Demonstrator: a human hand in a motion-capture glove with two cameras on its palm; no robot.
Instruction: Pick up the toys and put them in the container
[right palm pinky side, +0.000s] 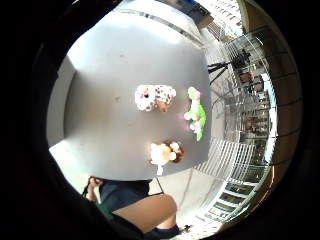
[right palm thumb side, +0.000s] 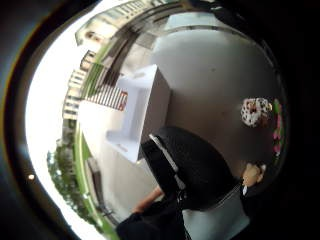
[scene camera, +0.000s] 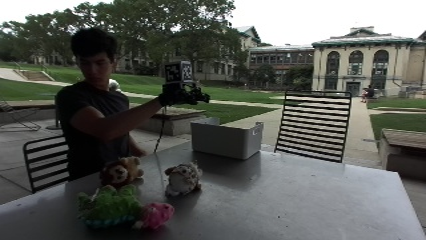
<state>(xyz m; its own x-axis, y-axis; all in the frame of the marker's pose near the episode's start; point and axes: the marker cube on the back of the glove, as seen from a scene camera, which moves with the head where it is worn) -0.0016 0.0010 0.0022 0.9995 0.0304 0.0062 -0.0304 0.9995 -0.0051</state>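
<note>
The hand (scene camera: 177, 95) is raised, fingers unclear, and the soft, light toys (scene camera: 182, 178) look easy to grasp around the body.

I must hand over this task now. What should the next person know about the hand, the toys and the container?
Gloved right hand: raised above the table, near the container; whether it is open I cannot tell.
Toys: all three are on the table, none in the container: brown toy, spotted white toy, green and pink toy nearest the table's front edge.
Done: nothing visible yet.
Left: pick up each toy and put it in the container.
</note>
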